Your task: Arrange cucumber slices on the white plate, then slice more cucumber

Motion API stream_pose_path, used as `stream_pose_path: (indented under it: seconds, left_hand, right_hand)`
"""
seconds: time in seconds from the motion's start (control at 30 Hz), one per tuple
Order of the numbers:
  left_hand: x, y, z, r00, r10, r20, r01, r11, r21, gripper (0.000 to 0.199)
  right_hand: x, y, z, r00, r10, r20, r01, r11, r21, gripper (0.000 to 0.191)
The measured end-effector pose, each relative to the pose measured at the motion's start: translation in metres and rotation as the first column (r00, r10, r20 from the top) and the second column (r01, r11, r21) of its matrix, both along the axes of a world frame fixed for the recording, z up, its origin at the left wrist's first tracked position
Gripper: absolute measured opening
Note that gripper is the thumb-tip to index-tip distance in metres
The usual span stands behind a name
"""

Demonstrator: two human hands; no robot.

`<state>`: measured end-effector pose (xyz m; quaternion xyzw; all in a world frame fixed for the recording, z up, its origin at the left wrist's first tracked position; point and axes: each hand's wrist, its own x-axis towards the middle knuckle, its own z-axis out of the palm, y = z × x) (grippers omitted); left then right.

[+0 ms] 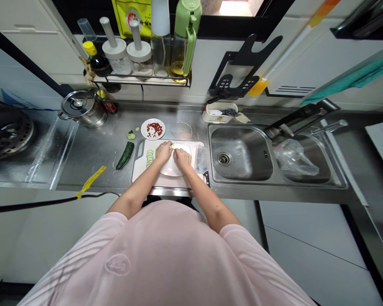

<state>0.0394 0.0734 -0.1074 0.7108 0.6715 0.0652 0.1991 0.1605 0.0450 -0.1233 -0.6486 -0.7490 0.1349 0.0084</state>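
Note:
Both hands meet over a white plate (171,168) on the pink-and-white cutting board (141,171). My left hand (164,151) is closed at the plate's upper left, by a small pale green piece. Beside it my right hand (182,158) is also closed, its fingertips close to the left ones. What either hand pinches is too small to make out. Overlapping cucumber slices (150,158) lie on the board left of the plate. A dark green cucumber piece (125,156) rests on the steel counter, left of the board.
Behind the board sits a small plate (144,129) of red pieces, with cucumber scraps (131,135) to its left. A knife handle (207,178) shows at the board's right edge, beside the sink (242,153). A lidded pot (84,111) stands back left, below a bottle rack (143,80).

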Motion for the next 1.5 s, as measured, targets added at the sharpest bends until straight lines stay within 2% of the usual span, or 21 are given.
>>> stream_pose_path:
  seconds: [0.23,0.5,0.77,0.93,1.07,1.2,1.5]
  left_hand:
    - [-0.006,-0.006,0.005,0.998,0.028,0.063,-0.031,0.998,0.050,0.030]
    - [-0.018,-0.036,0.012,0.985,0.069,0.158,-0.084,0.992,0.093,0.028]
    - [-0.059,-0.077,0.004,0.970,0.181,0.164,-0.201,0.972,0.118,0.027]
    - [-0.087,-0.104,-0.002,0.942,0.316,0.112,-0.325,0.943,0.073,0.027]
    - [-0.101,-0.120,-0.008,0.916,0.396,0.057,-0.398,0.917,0.034,0.027]
    - [-0.103,-0.126,-0.012,0.909,0.416,0.018,-0.416,0.909,0.015,0.027]
    - [-0.093,-0.120,-0.009,0.895,0.445,-0.041,-0.445,0.895,0.000,0.028]
  right_hand:
    - [0.004,-0.005,0.003,0.997,-0.027,-0.076,0.032,0.997,0.064,0.038]
    - [0.010,-0.025,0.003,0.988,-0.025,-0.154,0.044,0.991,0.126,0.040]
    - [0.022,-0.053,0.002,0.973,-0.043,-0.227,0.080,0.985,0.156,0.038]
    - [0.031,-0.066,0.000,0.971,-0.048,-0.233,0.090,0.981,0.172,0.039]
    - [0.033,-0.071,-0.002,0.967,-0.062,-0.246,0.106,0.980,0.171,0.039]
    - [0.032,-0.073,-0.002,0.961,-0.066,-0.269,0.116,0.978,0.172,0.038]
    - [0.030,-0.076,-0.003,0.950,-0.086,-0.300,0.143,0.975,0.170,0.037]
